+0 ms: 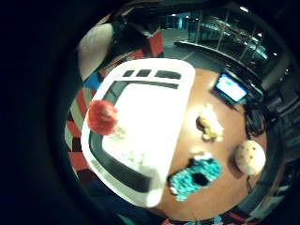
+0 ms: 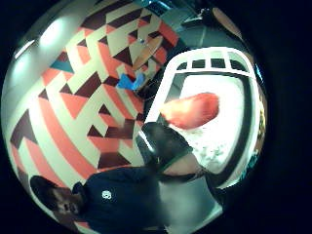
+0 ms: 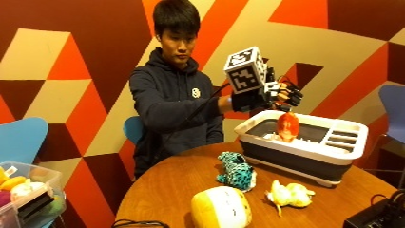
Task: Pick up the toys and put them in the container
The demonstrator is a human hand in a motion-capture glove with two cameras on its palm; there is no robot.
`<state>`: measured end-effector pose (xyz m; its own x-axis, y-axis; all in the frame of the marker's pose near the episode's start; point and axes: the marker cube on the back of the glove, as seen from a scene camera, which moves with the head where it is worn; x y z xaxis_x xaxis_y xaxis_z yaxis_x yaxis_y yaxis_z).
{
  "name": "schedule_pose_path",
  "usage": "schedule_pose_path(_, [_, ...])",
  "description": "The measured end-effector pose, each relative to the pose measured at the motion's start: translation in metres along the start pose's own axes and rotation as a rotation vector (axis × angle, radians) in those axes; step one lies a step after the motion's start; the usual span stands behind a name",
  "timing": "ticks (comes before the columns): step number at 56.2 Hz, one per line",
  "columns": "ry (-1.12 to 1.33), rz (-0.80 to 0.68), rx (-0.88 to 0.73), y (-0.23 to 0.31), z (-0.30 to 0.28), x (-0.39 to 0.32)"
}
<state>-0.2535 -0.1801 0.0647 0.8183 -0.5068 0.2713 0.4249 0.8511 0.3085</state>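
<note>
Holding my gloved right hand raised over the container, I have a red-orange toy hanging just beneath it, and I judge my fingers are pinched on its top, though the outside view does not show the pinch itself clearly. The toy hangs above the container's open well, near the wall on the person's side, and it does not look set down yet; in the little-finger palm view it shows as a red lump over the container's white floor. So I read the first toy as nearly delivered but not released. Something pale lies on the container floor below the toy; I cannot tell whether it is a toy. Three toys are left on the round wooden table, all in front of the container: a teal spotted plush closest to its front wall, a small yellow plush a little farther out, and a yellow-and-cream round plush farthest, towards the table's near edge. Beyond the container's far corner a dark device with cables sits at the table edge. Nothing stands between the toys and the container.
</note>
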Motion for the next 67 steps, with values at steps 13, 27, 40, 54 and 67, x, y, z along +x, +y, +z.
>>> schedule_pose_path(13, [0.229, 0.204, 0.019, 0.064, -0.07, 0.119])
schedule_pose_path(27, [0.372, 0.43, -0.094, 0.096, -0.077, 0.243])
schedule_pose_path(40, [0.493, 0.522, -0.335, 0.11, -0.021, 0.297])
schedule_pose_path(54, [0.517, 0.447, -0.186, 0.1, -0.007, 0.326])
schedule_pose_path(67, [0.396, 0.436, -0.019, 0.083, -0.006, 0.329])
